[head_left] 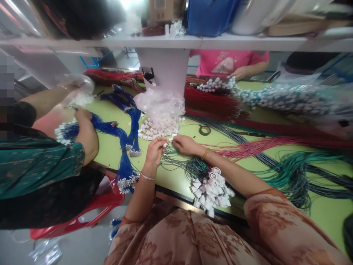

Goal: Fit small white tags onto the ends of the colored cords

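Observation:
At the middle of the table my left hand (154,150) is closed in a pinch, with a small white piece showing at its fingertips. Close beside it, my right hand (186,145) pinches a small white connector housing (172,137). The fingertips of both hands almost meet, and fine detail there is blurred. Just beyond them lies a heap of white connector housings (158,129), spilling from a clear plastic bag (162,105). Dark thin wires (176,161) run below my hands. Under my right forearm, a bundle of white housings on wires (211,193) hangs over the table edge.
A co-worker's hand (82,114) handles blue wires (110,129) at left. Another person in a pink shirt (217,60) sits across. Black tape (204,129), red wires (261,147) and green wires (292,169) lie to the right. A shelf (171,43) crosses above.

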`<state>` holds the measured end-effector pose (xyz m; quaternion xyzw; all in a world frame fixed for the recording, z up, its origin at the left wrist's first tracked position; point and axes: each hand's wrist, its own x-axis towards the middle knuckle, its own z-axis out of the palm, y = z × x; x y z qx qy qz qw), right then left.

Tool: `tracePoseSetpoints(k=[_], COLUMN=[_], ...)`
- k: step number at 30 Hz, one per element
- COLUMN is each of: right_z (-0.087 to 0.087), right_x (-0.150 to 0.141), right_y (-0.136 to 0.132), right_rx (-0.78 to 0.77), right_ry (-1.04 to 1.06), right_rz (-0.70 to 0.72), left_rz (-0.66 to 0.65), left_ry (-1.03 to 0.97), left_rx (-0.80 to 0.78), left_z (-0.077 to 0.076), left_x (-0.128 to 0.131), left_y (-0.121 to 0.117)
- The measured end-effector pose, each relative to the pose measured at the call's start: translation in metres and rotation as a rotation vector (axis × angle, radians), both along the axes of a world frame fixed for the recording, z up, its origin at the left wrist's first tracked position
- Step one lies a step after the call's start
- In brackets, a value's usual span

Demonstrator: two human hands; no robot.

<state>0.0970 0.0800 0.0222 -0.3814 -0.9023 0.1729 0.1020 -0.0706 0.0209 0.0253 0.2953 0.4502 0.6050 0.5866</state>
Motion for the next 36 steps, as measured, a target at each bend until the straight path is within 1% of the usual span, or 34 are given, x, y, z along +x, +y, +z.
tracePoseSetpoints(k=[2,4,9,12,15,19,23,28,30,32,34,36], right_z=[0.003,0.007,0.019,0.024,0.025,0.020,0.016,0.018,0.018,0.018,0.017,0.015], right_x=[0.005,0.007,-0.001,-0.007,-0.009,-0.004,0.000,0.003,0.004,0.005,0.007,0.008], right_y=[0.003,0.005,0.005,0.000,-0.007,-0.015,-0.021,-0.025,-0.025,-0.026,-0.026,-0.026], right_rx=[0.031,0.007,-0.207,-0.281,-0.322,-0.329,-0.304,-0.239,-0.177,-0.073,0.024,0.070], right_ry=[0.082,0.190,0.536,0.651,0.713,0.724,0.663,0.578,0.548,0.507,0.456,0.411], right_rz=[-0.064,-0.089,-0.042,-0.062,-0.102,-0.171,-0.174,-0.188,-0.173,-0.143,-0.120,-0.100], left_rz=[0.026,0.042,0.030,0.012,0.003,-0.021,-0.046,-0.036,-0.019,-0.010,0.003,0.023], left_ry=[-0.017,-0.035,-0.095,-0.164,-0.243,-0.295,-0.316,-0.245,-0.187,-0.138,-0.105,-0.076], left_rx=[0.010,0.021,0.033,0.034,0.024,0.025,0.039,0.075,0.112,0.132,0.123,0.092], left_z=[0.001,0.001,-0.001,-0.003,-0.004,-0.006,-0.009,-0.009,-0.010,-0.011,-0.013,-0.014], left_x=[0.002,0.004,0.008,0.010,0.012,0.013,0.014,0.020,0.023,0.028,0.031,0.034], left_y=[0.000,-0.001,0.000,0.001,0.001,0.002,0.002,0.002,0.001,0.000,-0.001,-0.001])
